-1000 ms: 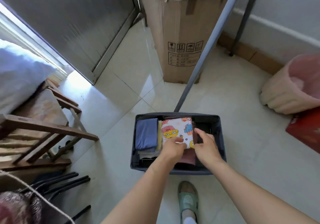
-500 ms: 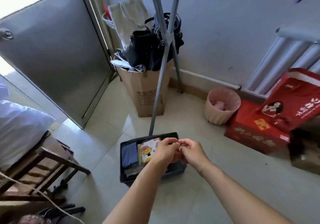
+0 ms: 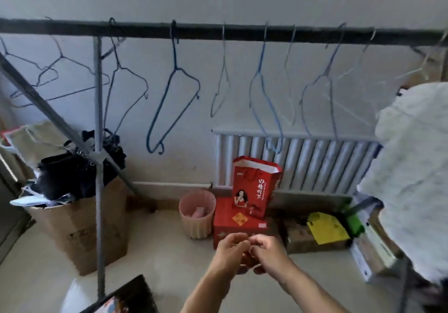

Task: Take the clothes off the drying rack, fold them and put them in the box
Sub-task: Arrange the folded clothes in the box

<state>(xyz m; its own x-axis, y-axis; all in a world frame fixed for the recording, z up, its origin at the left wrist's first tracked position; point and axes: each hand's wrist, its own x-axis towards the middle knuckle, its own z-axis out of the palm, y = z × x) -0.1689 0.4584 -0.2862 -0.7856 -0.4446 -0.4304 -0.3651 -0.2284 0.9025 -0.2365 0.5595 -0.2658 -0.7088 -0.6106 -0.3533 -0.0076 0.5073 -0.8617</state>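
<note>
We judge the task nearly done: one white garment [image 3: 412, 167] hangs on the drying rack [image 3: 218, 32] up and to the right of our hands, while the hangers [image 3: 174, 99] above them are bare. The box [image 3: 126, 299], clothes inside, sits low to the left. Our left hand [image 3: 230, 252] and right hand [image 3: 266, 252] touch, loosely curled, apparently empty.

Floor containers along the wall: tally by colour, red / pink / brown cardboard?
Red: 2, gift bag, box
Pink: 1, bin
Brown cardboard: 2, tall carton, low box
Total: 5
</note>
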